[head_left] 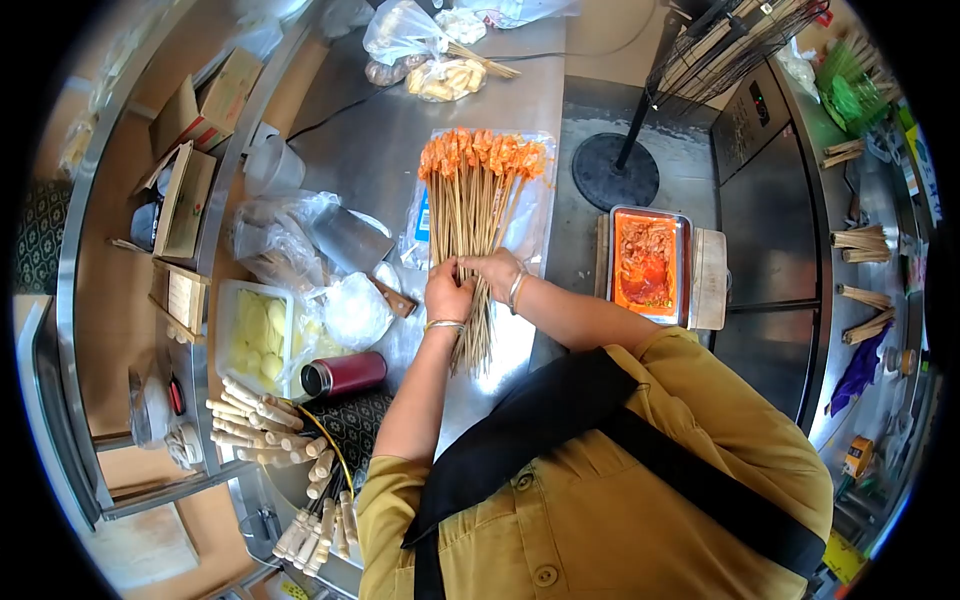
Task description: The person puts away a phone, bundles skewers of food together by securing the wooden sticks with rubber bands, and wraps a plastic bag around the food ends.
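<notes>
A large bundle of wooden skewers (470, 215) lies on the steel table, with orange, sauce-coated pieces of food (485, 152) at the far ends. Those ends rest on a clear plastic sheet (538, 215). My left hand (449, 291) is closed round the left side of the bundle near its lower part. From the right, my right hand (496, 272) grips the same skewers, its fingers touching my left hand. The bare stick ends fan out below both hands.
Left of the bundle are a cleaver (350, 238), plastic bags (358, 312), a red bottle (345, 374) and a tray of yellow slices (258, 335). A tray of red marinated food (648, 262) stands right. Wooden-handled sticks (270, 425) stand lower left.
</notes>
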Tool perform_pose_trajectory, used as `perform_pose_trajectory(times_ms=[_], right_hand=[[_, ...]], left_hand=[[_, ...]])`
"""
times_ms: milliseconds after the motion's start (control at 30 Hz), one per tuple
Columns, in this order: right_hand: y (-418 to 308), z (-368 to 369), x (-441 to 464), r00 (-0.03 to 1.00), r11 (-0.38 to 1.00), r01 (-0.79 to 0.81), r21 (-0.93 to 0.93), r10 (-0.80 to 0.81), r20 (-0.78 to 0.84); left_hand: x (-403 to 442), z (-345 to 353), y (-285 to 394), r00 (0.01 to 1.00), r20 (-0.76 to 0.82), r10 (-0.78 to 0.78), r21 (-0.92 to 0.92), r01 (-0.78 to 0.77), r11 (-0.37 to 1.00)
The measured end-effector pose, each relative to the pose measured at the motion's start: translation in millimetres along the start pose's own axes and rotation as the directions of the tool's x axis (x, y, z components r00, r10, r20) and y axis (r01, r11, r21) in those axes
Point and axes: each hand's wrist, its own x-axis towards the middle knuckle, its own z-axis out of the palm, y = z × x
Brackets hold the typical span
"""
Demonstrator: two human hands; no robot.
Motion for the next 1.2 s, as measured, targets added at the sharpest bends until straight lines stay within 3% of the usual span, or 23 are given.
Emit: perform_pose_trajectory(times_ms=[100, 200, 300, 367, 400, 433, 500, 567, 633, 800, 867, 933, 1067, 1133, 1167, 1200], right_hand=[[5, 0, 1, 0.999, 0.999, 0.034, -0.035, -0.035, -0.021], [27, -11, 20, 0.967, 0.953, 0.231, -0.197, -0.247, -0.062], [16, -9, 3, 0.937, 0.901, 0.284, -0.328, -0.334, -0.105], [23, -14, 20, 0.856, 0.815, 0.405, -0.414, -0.497, -0.142], [15, -12, 12, 0.918, 0.902, 0.354, -0.246, -0.385, -0.092], [10, -10, 10, 0.918, 0.902, 0.354, -0.249, -0.386, -0.092], [-1, -4, 11, 0.919, 0.886, 0.195, -0.420, -0.315, -0.237], [-5, -2, 9, 0.923, 0.875, 0.168, -0.454, -0.301, -0.240], [-16, 10, -6, 0.886, 0.773, 0.049, -0.632, -0.326, -0.330], [-19, 18, -7, 0.894, 0.817, 0.078, -0.571, -0.311, -0.322], [-23, 22, -15, 0.898, 0.836, 0.102, -0.539, -0.310, -0.311], [-34, 31, -35, 0.917, 0.934, 0.170, -0.315, -0.267, -0.297], [-26, 33, -23, 0.851, 0.855, 0.109, -0.507, -0.344, -0.397], [-30, 36, -22, 0.847, 0.887, 0.088, -0.452, -0.306, -0.435], [-31, 37, -24, 0.848, 0.884, 0.089, -0.458, -0.308, -0.430], [-42, 43, -39, 0.884, 0.939, 0.073, -0.337, -0.218, -0.413]], left_hand=[[-5, 1, 0, 1.000, -0.003, 0.001, 0.002, -0.001, 1.000], [-4, 9, -11, 0.991, -0.118, 0.062, -0.067, -0.071, 0.995], [-5, 2, 2, 0.995, -0.098, 0.025, -0.088, -0.033, 0.996], [-2, 7, -3, 0.991, -0.128, 0.047, -0.087, -0.059, 0.994], [-1, 8, -4, 0.993, -0.120, 0.017, -0.132, -0.033, 0.991], [1, 11, -8, 0.994, -0.110, -0.011, -0.175, -0.008, 0.984], [10, 23, -25, 0.992, -0.124, 0.024, -0.205, -0.049, 0.977], [12, 26, -28, 0.995, -0.043, -0.094, -0.449, 0.065, 0.891], [16, 31, -35, 0.996, -0.011, -0.086, -0.482, 0.070, 0.874], [14, 19, -23, 0.964, 0.157, -0.215, -0.676, 0.264, 0.688], [13, 18, -24, 0.968, 0.161, -0.193, -0.714, 0.250, 0.655], [11, 16, -21, 0.971, 0.177, -0.162, -0.725, 0.240, 0.646], [13, 26, -26, 0.971, 0.173, -0.166, -0.734, 0.240, 0.635], [11, 21, -24, 0.950, 0.268, -0.159, -0.809, 0.312, 0.498], [9, 20, -22, 0.951, 0.264, -0.161, -0.813, 0.309, 0.494], [8, 20, -21, 0.955, 0.248, -0.163, -0.819, 0.297, 0.492]])
